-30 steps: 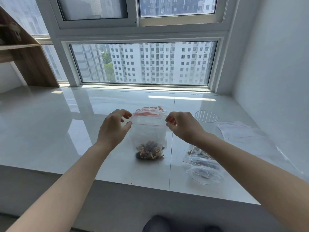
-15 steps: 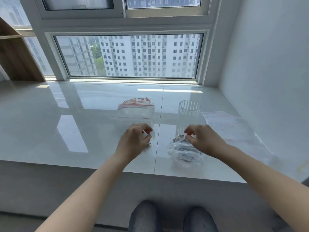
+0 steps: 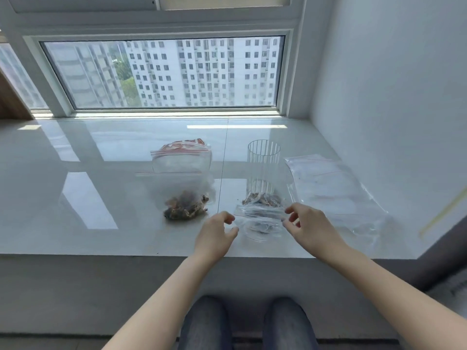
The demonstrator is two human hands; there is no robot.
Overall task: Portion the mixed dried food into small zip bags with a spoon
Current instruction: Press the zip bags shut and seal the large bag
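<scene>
A small zip bag (image 3: 185, 190) lies on the white sill (image 3: 75, 198) with a clump of mixed dried food (image 3: 185, 207) in its bottom. To its right, in front of a clear ribbed glass (image 3: 264, 165), sits a crumpled clear bag of dried food (image 3: 260, 213). My left hand (image 3: 217, 236) hovers just left of that bag, its fingers loosely curled and holding nothing. My right hand (image 3: 310, 228) is at the bag's right edge, fingers spread, its fingertips touching the plastic. No spoon is visible.
A stack of empty zip bags with red strips (image 3: 182, 152) lies behind the filled bag. Large clear plastic bags (image 3: 331, 188) are spread at the right, by the white wall. The sill's front edge runs just below my hands, with my knees under it.
Both hands held the filled zip bag up by its top; it now lies on the sill. Both hands have moved right and down to the bag in front of the glass.
</scene>
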